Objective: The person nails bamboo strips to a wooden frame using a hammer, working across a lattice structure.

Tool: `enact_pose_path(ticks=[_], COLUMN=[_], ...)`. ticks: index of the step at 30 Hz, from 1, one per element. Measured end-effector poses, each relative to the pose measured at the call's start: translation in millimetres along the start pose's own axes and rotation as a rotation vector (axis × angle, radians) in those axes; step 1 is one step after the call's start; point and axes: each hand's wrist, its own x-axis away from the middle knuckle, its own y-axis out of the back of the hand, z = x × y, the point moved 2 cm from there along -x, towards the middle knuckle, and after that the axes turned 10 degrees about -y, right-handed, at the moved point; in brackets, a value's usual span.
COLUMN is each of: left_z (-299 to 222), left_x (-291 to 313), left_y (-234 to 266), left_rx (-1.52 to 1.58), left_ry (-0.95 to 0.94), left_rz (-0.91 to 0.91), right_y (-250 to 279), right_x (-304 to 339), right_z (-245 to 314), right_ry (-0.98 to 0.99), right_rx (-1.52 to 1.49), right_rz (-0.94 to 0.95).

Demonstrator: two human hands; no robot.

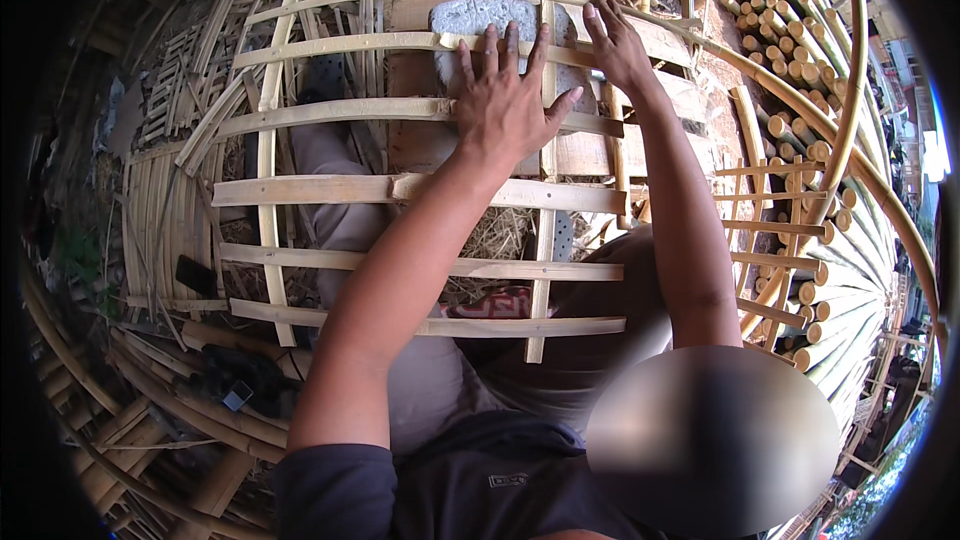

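Observation:
A lattice panel of pale split-bamboo slats (320,190) lies across my lap and the boards in front of me. Several long slats cross two narrower uprights. My left hand (505,105) rests open on the panel, fingers spread over the second and third slats beside the right-hand upright. Farther right, my right hand (622,52) is at the far slats' right portion, its fingers stretched out and touching the panel. Under the far slats sits a rough grey stone block (485,14) on wooden planks (412,12). No tool shows in either hand.
Cut bamboo poles (835,285) are stacked at the right, near a smaller slatted frame (775,228). Loose strips (205,50) and slat bundles lie at the left. A dark flat object (197,277) is at the left. Long curved bamboo (790,110) arches on the right.

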Motion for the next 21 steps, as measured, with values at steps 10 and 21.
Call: enact_pose_path(ticks=[10, 21], left_z=[-1, -2], left_x=[4, 0], left_y=[4, -1], left_rx=[-0.014, 0.019], left_ry=[0.018, -0.017], left_rz=[-0.047, -0.137], right_y=[-1, 7], right_x=[7, 14], right_z=[1, 2], right_ry=[0.101, 0.091], right_rx=[0.175, 0.272], right_rz=[-0.05, 0.003])
